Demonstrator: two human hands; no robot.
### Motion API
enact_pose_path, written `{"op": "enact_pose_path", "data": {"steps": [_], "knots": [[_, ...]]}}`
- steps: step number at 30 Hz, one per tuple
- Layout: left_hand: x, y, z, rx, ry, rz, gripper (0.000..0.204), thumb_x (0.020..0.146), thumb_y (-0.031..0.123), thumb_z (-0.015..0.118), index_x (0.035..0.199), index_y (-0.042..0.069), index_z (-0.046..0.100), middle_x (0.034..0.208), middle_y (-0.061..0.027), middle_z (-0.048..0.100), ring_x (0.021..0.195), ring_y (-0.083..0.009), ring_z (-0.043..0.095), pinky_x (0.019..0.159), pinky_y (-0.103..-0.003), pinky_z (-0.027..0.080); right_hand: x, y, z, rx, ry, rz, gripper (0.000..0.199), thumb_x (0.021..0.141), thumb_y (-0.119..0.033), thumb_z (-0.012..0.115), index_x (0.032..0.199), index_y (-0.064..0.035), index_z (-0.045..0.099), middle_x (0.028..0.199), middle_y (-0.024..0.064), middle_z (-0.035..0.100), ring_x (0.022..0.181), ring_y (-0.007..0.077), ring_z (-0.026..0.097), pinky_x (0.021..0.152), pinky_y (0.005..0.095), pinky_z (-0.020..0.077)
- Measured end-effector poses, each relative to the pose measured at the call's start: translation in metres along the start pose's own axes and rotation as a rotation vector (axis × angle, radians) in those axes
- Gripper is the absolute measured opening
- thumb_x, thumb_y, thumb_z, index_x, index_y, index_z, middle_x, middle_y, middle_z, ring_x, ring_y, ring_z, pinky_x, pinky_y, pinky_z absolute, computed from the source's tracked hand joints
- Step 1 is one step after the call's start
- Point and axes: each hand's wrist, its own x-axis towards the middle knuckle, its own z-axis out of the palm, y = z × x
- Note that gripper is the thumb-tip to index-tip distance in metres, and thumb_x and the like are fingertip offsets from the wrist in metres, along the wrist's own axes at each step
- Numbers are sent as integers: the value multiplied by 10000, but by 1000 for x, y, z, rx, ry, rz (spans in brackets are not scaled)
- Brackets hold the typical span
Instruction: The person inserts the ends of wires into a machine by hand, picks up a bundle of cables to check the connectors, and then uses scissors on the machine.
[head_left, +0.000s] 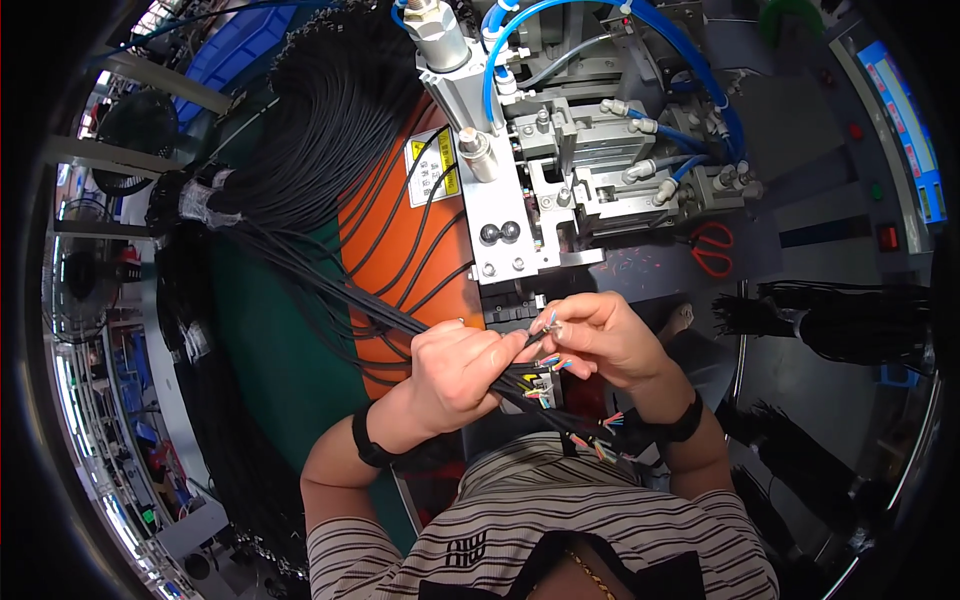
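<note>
— So, where were the hands?
— I saw the left hand [455, 372] closed in a full grip around a bundle of black cables [330, 290], low in front of the grey machine [560, 170]. The right hand [600, 335] pinched one cable's stripped coloured wire ends [550, 322] between its fingertips.
— And the bundle?
— It fanned up and left across the orange panel [400, 250], its coloured ends hanging just below both hands, near red scissors [712, 248]

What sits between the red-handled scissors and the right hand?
In the head view, only bare dark machine table lies between the red-handled scissors and the right hand.
</note>
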Motion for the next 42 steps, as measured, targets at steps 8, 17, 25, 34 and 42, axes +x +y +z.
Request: {"op": "enact_pose_path", "data": {"steps": [8,17,25,34,42], "knots": [[2,-4,4,-21,-64,5,382,664,131,780,1004,-7,673,631,-53,570,508,-211,554,479,-335,358,-4,-4,-6,-48,13,21,136,941,-12,635,1046,68,667,1019,126,649,593,90,568,529,192,446],[5,1,8,97,-100,41,319,733,95,667,1035,-9,684,712,-32,572,578,-180,571,510,-323,405,-8,-1,5,-477,126,-304,145,878,69,673,1022,58,680,1039,113,642,671,81,607,567,190,482],[11,11,11,171,-56,40,315,767,99,668,1061,-12,677,783,-51,596,623,-180,589,541,-308,430,-9,12,3,-790,265,-502,151,888,98,652,1036,82,672,1046,125,638,729,98,649,637,206,531],[18,4,5,-322,-49,-244,223,771,-20,719,971,-8,621,737,-118,606,592,-276,611,515,-361,476,-7,9,24,-313,345,-436,153,915,116,616,1059,96,663,1056,152,664,789,136,697,688,230,565],[18,3,8,-358,-78,-277,201,787,-34,709,964,-1,620,742,-121,606,607,-292,621,523,-354,484,-5,9,19,-587,324,-586,157,923,117,600,1066,94,662,1054,160,672,703,136,694,628,221,561]]}}
